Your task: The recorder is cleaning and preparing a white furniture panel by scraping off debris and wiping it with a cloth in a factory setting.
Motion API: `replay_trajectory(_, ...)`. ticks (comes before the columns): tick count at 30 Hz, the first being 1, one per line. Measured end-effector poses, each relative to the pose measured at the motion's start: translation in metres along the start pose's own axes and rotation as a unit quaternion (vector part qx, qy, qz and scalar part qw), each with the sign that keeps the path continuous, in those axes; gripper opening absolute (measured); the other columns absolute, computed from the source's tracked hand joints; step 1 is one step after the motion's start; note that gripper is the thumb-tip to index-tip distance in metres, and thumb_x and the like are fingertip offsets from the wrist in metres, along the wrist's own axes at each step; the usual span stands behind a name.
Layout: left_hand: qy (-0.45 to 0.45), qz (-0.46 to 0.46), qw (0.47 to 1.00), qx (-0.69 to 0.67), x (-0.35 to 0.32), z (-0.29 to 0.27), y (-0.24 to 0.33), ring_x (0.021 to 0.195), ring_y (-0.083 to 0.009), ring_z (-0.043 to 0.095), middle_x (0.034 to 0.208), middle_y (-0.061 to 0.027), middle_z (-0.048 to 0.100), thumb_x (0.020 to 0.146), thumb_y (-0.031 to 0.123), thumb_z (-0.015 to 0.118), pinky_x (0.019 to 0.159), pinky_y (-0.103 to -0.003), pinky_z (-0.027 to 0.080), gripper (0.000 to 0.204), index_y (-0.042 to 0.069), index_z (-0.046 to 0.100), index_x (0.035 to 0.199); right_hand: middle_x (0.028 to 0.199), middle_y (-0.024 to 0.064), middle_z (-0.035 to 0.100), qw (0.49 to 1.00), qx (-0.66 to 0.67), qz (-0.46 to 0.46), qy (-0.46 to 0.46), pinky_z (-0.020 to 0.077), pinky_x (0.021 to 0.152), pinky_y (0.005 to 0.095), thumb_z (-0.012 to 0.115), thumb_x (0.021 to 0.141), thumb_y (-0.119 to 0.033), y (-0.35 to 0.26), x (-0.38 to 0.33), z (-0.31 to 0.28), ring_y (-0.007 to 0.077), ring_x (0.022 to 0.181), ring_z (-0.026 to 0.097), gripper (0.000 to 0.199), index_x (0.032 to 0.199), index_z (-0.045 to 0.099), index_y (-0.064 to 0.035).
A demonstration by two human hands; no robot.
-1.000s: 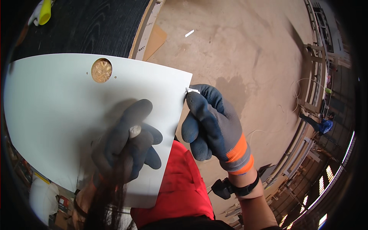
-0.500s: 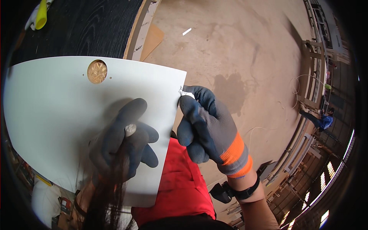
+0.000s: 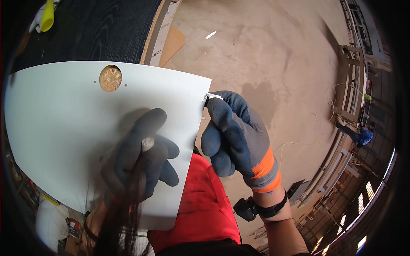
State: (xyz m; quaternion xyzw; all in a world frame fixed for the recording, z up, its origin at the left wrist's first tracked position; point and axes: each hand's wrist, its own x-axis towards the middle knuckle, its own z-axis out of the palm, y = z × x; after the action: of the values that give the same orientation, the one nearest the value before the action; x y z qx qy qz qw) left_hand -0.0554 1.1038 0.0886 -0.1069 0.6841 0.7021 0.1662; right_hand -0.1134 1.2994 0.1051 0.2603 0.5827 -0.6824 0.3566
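A white panel [image 3: 64, 123] lies before me, with a round hole [image 3: 110, 78] near its far edge that bares chipboard and two tiny holes beside it. Over the panel is my left hand [image 3: 141, 158], in a dark blue-grey glove, with a small whitish lump [image 3: 147, 144] held among its curled fingers. My right hand [image 3: 235, 132], gloved alike with an orange-striped cuff, pinches a crumpled white scrap [image 3: 215, 97] at the panel's right edge, just below the far corner. Whether the scrap is paper or tape I cannot tell. Dark strands hang partly over my left hand.
A black wood-grain board [image 3: 94, 30] lies beyond the panel, with a yellow object [image 3: 48, 18] at far left. Brown cardboard [image 3: 173, 45] sits by its edge. On the concrete floor [image 3: 273, 47] are a white strip [image 3: 211, 34] and a cable. A person [image 3: 363, 135] is far right.
My right hand has slid a little farther away along the panel's edge toward the corner, still pinching the scrap. The left hand keeps its pose over the panel; the view has shifted slightly.
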Motion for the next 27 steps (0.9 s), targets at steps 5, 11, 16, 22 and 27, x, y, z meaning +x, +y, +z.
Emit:
replay_trajectory(5,0.001,-0.002,1.0,0.004,-0.001,-0.002,0.0,0.048,-0.0125,0.058,0.078,-0.014,0.064,0.093,0.002,0.042,0.041,-0.023,0.047,0.043,-0.01,0.042,0.134,0.061,0.0069,0.057,1.0,0.015,0.027,0.004,0.0371,0.032,0.0243,0.043,0.101,-0.026,0.0,0.002,0.005,0.0132,0.035,0.05,0.032,0.116,0.049,0.0016)
replay_trajectory(11,0.016,0.017,0.998,0.058,0.0,0.004,0.003,0.047,-0.0122,0.058,0.078,-0.0144,0.064,0.093,0.003,0.042,0.041,-0.024,0.047,0.043,-0.01,0.042,0.134,0.062,0.0068,0.057,0.997,-0.073,-0.025,0.03,0.0387,0.031,0.0249,0.038,0.099,-0.021,0.009,0.004,0.008,0.0135,0.036,0.051,0.03,0.12,0.047,-0.001)
replay_trajectory(16,0.012,0.023,0.997,0.067,0.001,0.005,0.0,0.046,-0.0124,0.057,0.078,-0.0143,0.064,0.093,0.004,0.042,0.041,-0.023,0.047,0.043,-0.011,0.041,0.134,0.061,0.0065,0.056,0.997,-0.067,-0.029,0.033,0.0388,0.031,0.0252,0.038,0.099,-0.021,0.014,0.005,0.005,0.0134,0.035,0.05,0.03,0.12,0.046,-0.0016)
replay_trajectory(22,0.021,-0.024,0.999,0.018,0.001,0.007,0.004,0.046,-0.0123,0.057,0.076,-0.0141,0.064,0.093,0.004,0.042,0.041,-0.023,0.046,0.043,-0.011,0.041,0.133,0.061,0.0061,0.056,0.997,-0.057,-0.036,0.026,0.0391,0.03,0.0257,0.037,0.099,-0.02,0.016,0.006,0.005,0.0132,0.034,0.05,0.03,0.122,0.046,-0.0024)
replay_trajectory(27,0.007,0.123,0.986,0.11,0.006,0.01,0.004,0.046,-0.0117,0.057,0.077,-0.0131,0.064,0.093,0.003,0.042,0.042,-0.023,0.046,0.042,-0.011,0.042,0.133,0.061,0.0062,0.056,0.997,-0.06,-0.034,0.023,0.0392,0.03,0.0255,0.038,0.099,-0.02,0.017,0.006,0.005,0.0128,0.034,0.049,0.03,0.122,0.045,-0.0018)
